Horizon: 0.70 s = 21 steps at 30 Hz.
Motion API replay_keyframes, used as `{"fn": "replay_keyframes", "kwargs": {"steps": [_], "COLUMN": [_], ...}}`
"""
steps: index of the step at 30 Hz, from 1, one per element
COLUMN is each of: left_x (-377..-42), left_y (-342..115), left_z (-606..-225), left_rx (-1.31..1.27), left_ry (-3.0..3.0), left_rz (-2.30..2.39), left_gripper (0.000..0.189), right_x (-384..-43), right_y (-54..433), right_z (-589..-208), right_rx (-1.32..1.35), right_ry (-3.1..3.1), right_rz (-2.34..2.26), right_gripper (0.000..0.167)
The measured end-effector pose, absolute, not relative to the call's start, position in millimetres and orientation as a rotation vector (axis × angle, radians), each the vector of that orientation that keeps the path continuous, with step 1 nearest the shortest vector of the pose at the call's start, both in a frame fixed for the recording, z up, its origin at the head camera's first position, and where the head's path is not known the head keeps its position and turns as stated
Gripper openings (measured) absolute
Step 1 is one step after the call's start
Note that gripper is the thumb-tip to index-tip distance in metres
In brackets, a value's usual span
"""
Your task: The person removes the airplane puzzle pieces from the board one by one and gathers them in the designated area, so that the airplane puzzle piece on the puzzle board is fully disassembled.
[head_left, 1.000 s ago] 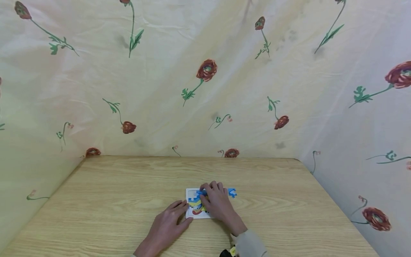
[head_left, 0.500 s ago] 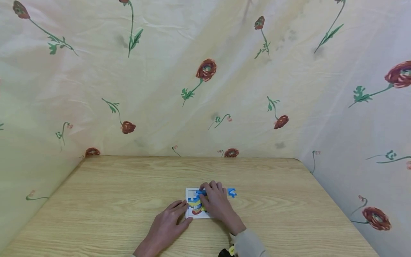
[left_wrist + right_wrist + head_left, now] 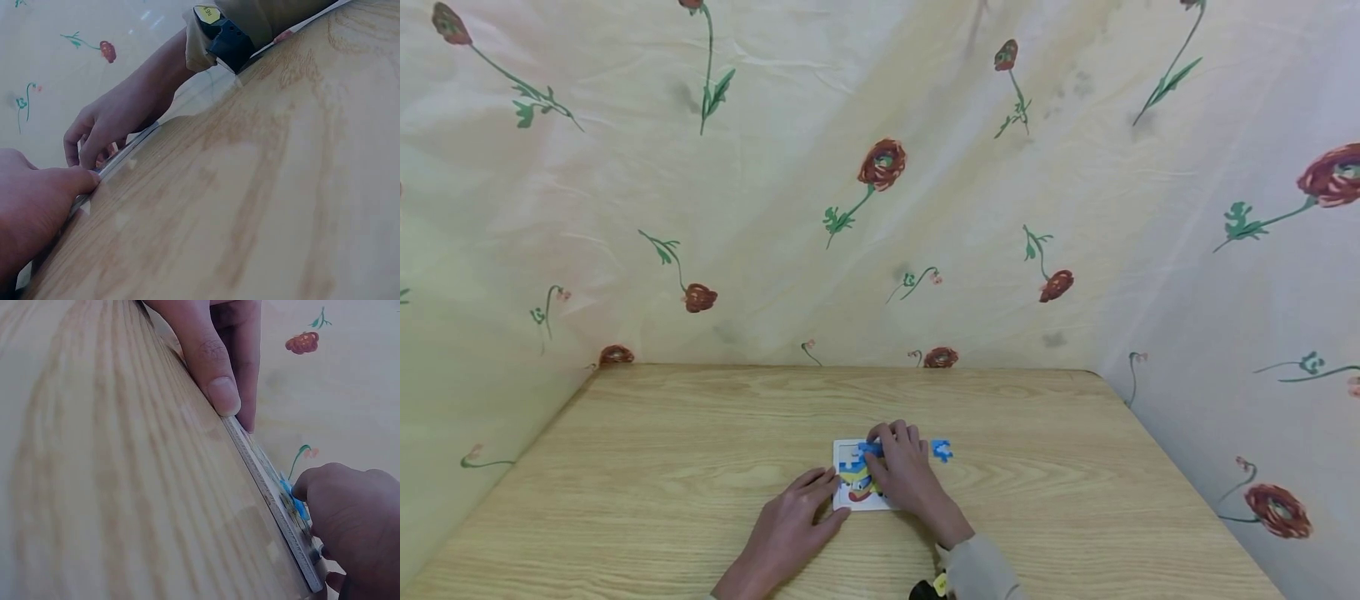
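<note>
A small jigsaw puzzle in a white frame point(image 3: 865, 507) lies on the wooden table, with part of a yellow, blue and red cartoon picture showing. My left hand point(image 3: 793, 525) rests at its left edge, fingers extended and thumb at the near left corner. Over the puzzle's upper middle, my right hand point(image 3: 912, 475) pinches a blue puzzle piece point(image 3: 871, 448) between thumb and fingers. In the right wrist view that blue piece point(image 3: 294, 499) stands tilted above the board point(image 3: 275, 506). The puzzle's right part is hidden under the right hand. An unfilled pale spot shows at the upper left.
One loose blue puzzle piece point(image 3: 942, 451) lies on the table point(image 3: 1037, 483) just right of the puzzle. A black strapped device with a yellow label point(image 3: 228, 40) sits on the right wrist. Flower-patterned cloth point(image 3: 760, 208) rises behind the table and along both sides.
Almost nothing differs. The right hand stays over the puzzle's upper middle with only tiny shifts, and the left hand keeps its place at the edge.
</note>
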<state>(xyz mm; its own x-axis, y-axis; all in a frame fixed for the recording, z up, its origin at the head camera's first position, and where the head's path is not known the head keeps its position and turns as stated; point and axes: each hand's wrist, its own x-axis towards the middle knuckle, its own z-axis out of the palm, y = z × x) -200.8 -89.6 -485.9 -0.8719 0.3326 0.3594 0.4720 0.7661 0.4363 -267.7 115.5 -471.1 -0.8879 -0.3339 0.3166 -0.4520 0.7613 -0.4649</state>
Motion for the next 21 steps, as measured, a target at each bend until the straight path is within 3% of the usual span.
{"fn": "replay_keyframes", "kwargs": {"steps": [9,21], "left_x": [-200.3,-200.4], "left_y": [-90.1,-89.6], "left_z": [-486.0,-485.4], "left_rx": [-0.629,-0.621], "left_ry": [-2.683,-2.703], "left_rz": [-0.766,-0.766], "left_gripper": [0.046,0.045], "right_x": [-269.2,-268.6], "right_y": [115.5,115.2], "right_z": [-472.6,-471.9], "right_rx": [0.629,0.618], "right_ry": [-2.722,-2.730], "right_rz": [0.812,0.819], "right_gripper": [0.010,0.015]}}
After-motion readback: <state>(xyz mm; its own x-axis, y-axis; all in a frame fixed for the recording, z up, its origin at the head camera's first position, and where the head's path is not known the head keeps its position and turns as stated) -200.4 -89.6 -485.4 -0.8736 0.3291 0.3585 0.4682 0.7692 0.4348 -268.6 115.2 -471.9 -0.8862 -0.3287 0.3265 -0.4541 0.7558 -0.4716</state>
